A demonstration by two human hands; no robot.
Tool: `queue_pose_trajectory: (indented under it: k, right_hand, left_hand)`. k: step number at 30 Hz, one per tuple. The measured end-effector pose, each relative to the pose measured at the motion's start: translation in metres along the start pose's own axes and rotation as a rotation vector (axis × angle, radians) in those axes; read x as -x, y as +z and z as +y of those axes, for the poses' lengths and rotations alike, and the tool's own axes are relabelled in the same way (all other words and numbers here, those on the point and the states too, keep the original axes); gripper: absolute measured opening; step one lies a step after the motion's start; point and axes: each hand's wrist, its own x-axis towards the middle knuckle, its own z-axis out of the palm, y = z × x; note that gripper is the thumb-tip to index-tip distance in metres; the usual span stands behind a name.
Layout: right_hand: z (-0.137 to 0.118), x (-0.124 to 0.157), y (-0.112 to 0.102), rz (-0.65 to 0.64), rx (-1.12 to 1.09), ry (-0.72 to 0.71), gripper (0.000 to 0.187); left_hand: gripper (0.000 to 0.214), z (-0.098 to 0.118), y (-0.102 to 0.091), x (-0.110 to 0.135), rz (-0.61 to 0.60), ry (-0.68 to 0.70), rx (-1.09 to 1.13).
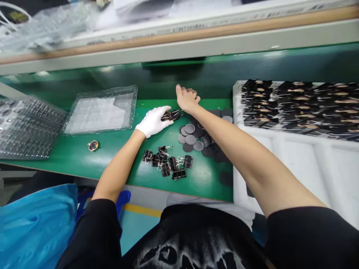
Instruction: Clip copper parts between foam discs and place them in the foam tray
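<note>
My left hand [154, 121], in a white glove, curves its thumb and fingers around several black binder clips [174, 115] lying on the green table. My right hand [187, 98] is bare and hovers farther back, fingers loosely bent and apart, with nothing visible in it. Below the right forearm lies a spread of dark and grey round discs [190, 139], partly covered by that arm. Nearer to me is a loose group of more black binder clips [168, 162] with silver wire handles.
At the left are a clear plastic tray [97, 116] with white sheets, a stack of clear blister trays [30, 127] and a small gold-rimmed round piece [93, 145]. A white foam tray [288, 149] at the right holds rows of clipped pieces [300, 102]. A shelf edge [179, 43] overhangs the back.
</note>
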Motion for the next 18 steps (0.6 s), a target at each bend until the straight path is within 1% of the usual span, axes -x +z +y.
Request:
queue_pose_trajectory:
  k: [2,3,5,6,7,8,9,11,14,16,18]
  right_hand:
    - [-0.001,0.009,-0.022,-0.089,-0.15,-0.104,0.068]
    - [0.0,0.016,-0.034,-0.163,-0.196,-0.183,0.062]
    - [0.006,0.036,-0.054,-0.294,-0.242,-0.337,0.051]
    - [0.009,0.048,-0.062,-0.34,-0.269,-0.388,0.049]
    - [0.012,0.06,-0.068,-0.353,-0.305,-0.402,0.046]
    - [0.015,0.072,-0.072,-0.344,-0.348,-0.381,0.041]
    - [0.018,0.084,-0.074,-0.314,-0.394,-0.334,0.034]
    - [0.024,0.105,-0.077,-0.262,-0.484,-0.235,0.028]
    - [0.032,0.132,-0.082,-0.224,-0.579,-0.161,0.029]
    - [0.038,0.148,-0.085,-0.205,-0.638,-0.145,0.034]
    - [0.043,0.164,-0.086,-0.142,-0.709,-0.138,0.04]
  left_hand:
    - [0.069,0.0,-0.008,0.003,-0.004,-0.05,0.243]
    - [0.068,0.002,-0.012,0.004,-0.021,-0.082,0.373]
    - [0.067,0.01,-0.019,0.006,-0.082,-0.153,0.606]
    - [0.069,0.016,-0.021,0.008,-0.116,-0.181,0.704]
    - [0.073,0.023,-0.023,0.009,-0.144,-0.2,0.787]
    - [0.077,0.03,-0.023,0.011,-0.161,-0.208,0.844]
    - [0.079,0.037,-0.023,0.013,-0.163,-0.197,0.858]
    - [0.073,0.051,-0.022,0.019,-0.122,-0.126,0.768]
    - [0.052,0.071,-0.018,0.029,-0.038,-0.04,0.589]
    - [0.043,0.084,-0.014,0.036,0.001,-0.013,0.569]
    - [0.038,0.098,-0.01,0.041,0.04,0.009,0.588]
